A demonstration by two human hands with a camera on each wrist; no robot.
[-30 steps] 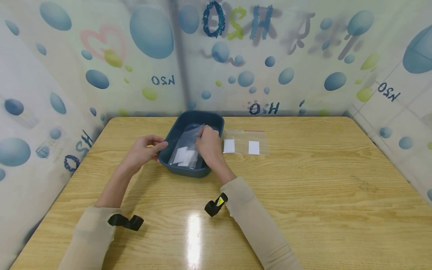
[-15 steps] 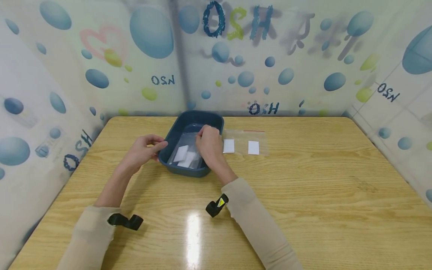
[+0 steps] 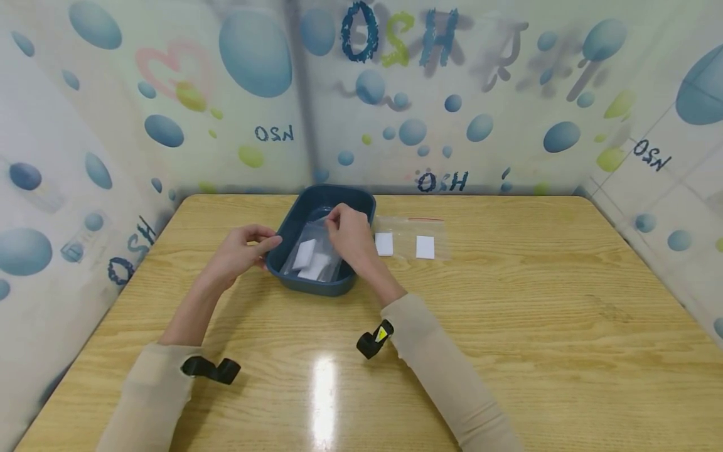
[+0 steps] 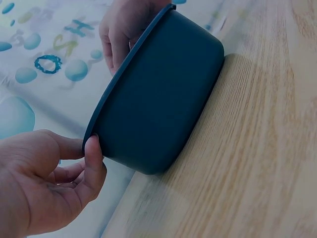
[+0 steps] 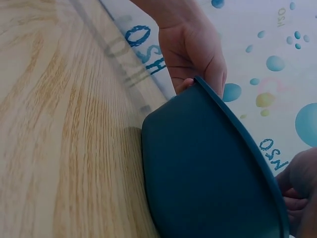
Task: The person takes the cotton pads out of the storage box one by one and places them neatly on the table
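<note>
A dark blue plastic bin [image 3: 319, 288] stands on the wooden table, with clear plastic bags [image 3: 316, 235] holding white cards [image 3: 314, 267] inside it. My left hand [image 3: 240, 251] pinches the bin's left rim between thumb and fingers, as the left wrist view shows closely. Reaching over the right side, my right hand [image 3: 351, 238] has its fingertips together at the top end of a clear bag inside the bin. In both wrist views the bin wall hides the bags and the right fingertips.
Just right of the bin, flat on the table [image 3: 508, 301], lie clear zip bags [image 3: 403, 245] with a white card [image 3: 425, 247] in each. A patterned curtain [image 3: 480, 94] rises behind the table's back edge.
The bag end raised at my right fingertips a second ago has dropped lower into the bin. My right fingertips have shifted slightly left and my right forearm has swung right. The left hand stays put.
</note>
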